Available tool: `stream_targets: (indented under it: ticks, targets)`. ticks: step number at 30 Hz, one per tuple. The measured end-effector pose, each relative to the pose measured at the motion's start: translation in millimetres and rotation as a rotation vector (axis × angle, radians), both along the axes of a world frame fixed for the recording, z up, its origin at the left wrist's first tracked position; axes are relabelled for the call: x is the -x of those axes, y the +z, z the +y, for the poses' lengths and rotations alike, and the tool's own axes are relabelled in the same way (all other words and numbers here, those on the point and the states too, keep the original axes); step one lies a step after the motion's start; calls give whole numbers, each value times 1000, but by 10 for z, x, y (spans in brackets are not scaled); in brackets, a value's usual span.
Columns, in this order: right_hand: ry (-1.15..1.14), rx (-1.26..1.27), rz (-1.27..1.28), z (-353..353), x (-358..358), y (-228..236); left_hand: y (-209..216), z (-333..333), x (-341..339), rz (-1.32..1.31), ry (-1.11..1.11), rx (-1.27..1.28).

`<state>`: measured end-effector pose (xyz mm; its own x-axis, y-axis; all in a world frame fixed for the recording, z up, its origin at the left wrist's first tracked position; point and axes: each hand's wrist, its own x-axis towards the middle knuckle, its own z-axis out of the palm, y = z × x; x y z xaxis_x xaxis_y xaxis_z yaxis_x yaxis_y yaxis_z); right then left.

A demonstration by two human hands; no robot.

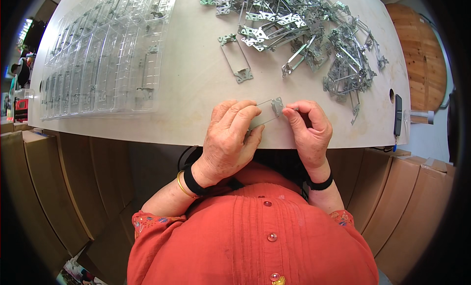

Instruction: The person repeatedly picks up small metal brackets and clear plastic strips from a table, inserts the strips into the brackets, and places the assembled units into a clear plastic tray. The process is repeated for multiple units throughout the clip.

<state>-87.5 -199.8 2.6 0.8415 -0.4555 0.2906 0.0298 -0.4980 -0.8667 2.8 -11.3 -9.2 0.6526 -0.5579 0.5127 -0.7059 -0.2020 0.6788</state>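
Left hand (230, 133) pinching a metal frame (277, 108), near end lost behind fingers! At three o'clock, the right hand (313, 130) pressed thumb to forefinger, any grip impossible to tell. Toward one o'clock the bracket heap (314, 34) ran out of view; at ten, glare blurred the clear tray's (100, 107) contents.

Bright light washed the table (191, 83), glare streaked the tray (105, 71), and fisheye distortion bowed the boxes (407, 201) near blackened corners.
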Motion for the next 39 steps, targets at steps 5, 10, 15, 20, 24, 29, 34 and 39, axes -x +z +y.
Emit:
stream_targets:
  ticks: [5,10,15,20,24,29,34,39]
  targets:
    - [-2,33,-9,-4,-7,-8,-14,0,0,-1,0,3]
    - [2,13,-10,-3,0,-10,-10,4,0,-1,2,-3]
    - [6,40,-14,-11,-4,-8,-4,-2,-3,-1,-1,0]
    - [0,35,-8,-12,-6,-19,-9,2,-3,4,-1,-5]
    - [3,32,-10,-16,8,-24,-8,0,-3,5,-3,-1]
    - [-3,25,-4,-16,6,-36,-19,-1,0,3,1,-3]
    - [0,57,4,-22,12,-31,-16,-1,-1,5,1,-4]
    - [1,64,8,-13,12,-26,-8,-1,6,10,5,-3]
